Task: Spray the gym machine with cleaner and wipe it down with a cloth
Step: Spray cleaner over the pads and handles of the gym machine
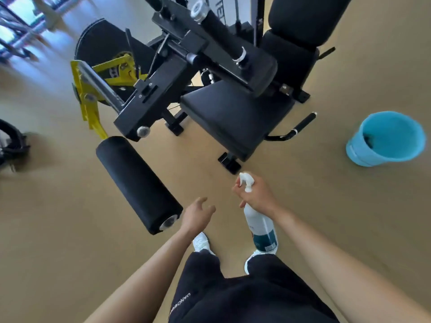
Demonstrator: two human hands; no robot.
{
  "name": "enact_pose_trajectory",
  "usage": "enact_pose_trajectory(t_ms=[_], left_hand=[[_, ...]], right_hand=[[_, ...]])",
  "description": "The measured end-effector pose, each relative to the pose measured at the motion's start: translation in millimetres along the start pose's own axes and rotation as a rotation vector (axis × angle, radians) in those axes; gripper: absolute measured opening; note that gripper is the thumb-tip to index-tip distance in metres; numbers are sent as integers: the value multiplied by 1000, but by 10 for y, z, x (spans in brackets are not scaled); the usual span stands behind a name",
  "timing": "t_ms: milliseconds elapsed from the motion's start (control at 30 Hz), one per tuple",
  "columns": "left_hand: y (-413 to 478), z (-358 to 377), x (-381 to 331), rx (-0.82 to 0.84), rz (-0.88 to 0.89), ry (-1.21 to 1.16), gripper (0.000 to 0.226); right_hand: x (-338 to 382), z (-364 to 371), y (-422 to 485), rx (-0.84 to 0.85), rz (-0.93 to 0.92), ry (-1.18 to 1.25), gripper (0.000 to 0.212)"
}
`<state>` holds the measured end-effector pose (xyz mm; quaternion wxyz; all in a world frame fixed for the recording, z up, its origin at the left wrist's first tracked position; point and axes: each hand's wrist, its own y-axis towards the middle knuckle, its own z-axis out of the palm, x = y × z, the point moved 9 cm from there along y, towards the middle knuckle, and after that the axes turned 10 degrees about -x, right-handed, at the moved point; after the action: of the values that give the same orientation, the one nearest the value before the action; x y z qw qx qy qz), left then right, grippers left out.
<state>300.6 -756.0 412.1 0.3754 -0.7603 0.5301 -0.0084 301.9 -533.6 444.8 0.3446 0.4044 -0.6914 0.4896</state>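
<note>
A black leg-extension gym machine fills the upper middle, with a padded seat [235,117], a backrest [300,17] and yellow lever parts [88,99]. Its black foam roller pad [137,183] juts toward me at lower left. My right hand [256,194] grips a white spray bottle [261,224] by the neck, nozzle pointing toward the seat's front edge. My left hand [198,215] hovers empty with fingers spread, just right of the roller pad's end. No cloth is in either hand.
A blue bucket [384,138] stands on the tan floor at the right, something dark inside it. A side handle [300,127] sticks out from the seat. Another machine's black part [11,143] shows at the left edge. My white shoes [201,243] stand below my hands.
</note>
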Motion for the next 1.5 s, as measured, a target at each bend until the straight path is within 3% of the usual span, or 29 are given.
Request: enact_pose_trajectory(t_ms=[100,233,333,533,733,867,967,1100,1267,1400,1500], left_hand=[[-201,497,-833,183,167,-77,41],[-506,1131,-1713,383,345,-53,56],[-785,1564,-2258,554,442,-68,48],[-1257,2427,-3134,895,632,157,54],[-1719,3367,-4247,990,855,322,44],[-2141,3989,-4949,1092,997,420,46],[-2532,4414,-5412,1173,1071,502,58],[-3101,5013,-5879,1290,1100,633,52],[-3895,5952,-6304,1337,1173,799,54],[-4744,6720,-6519,1404,1213,850,57],[-5405,7214,-6670,1437,1224,899,48]], right_hand=[[-138,-661,-122,-169,45,132,19],[-424,-1604,-257,-424,104,251,19],[-634,-2331,-430,-624,155,462,24],[-1154,-3570,-854,-1014,228,838,28],[-1785,-4622,-1368,-1382,336,1064,15],[-2124,-5254,-1779,-1591,405,1139,28],[-2373,-5617,-2080,-1673,425,1230,25],[-2742,-5984,-2433,-1721,430,1407,19],[-3358,-6651,-3041,-1913,477,1441,35],[-4169,-7291,-3582,-2042,503,1399,60],[-4181,-7875,-4123,-2130,486,1394,43]])
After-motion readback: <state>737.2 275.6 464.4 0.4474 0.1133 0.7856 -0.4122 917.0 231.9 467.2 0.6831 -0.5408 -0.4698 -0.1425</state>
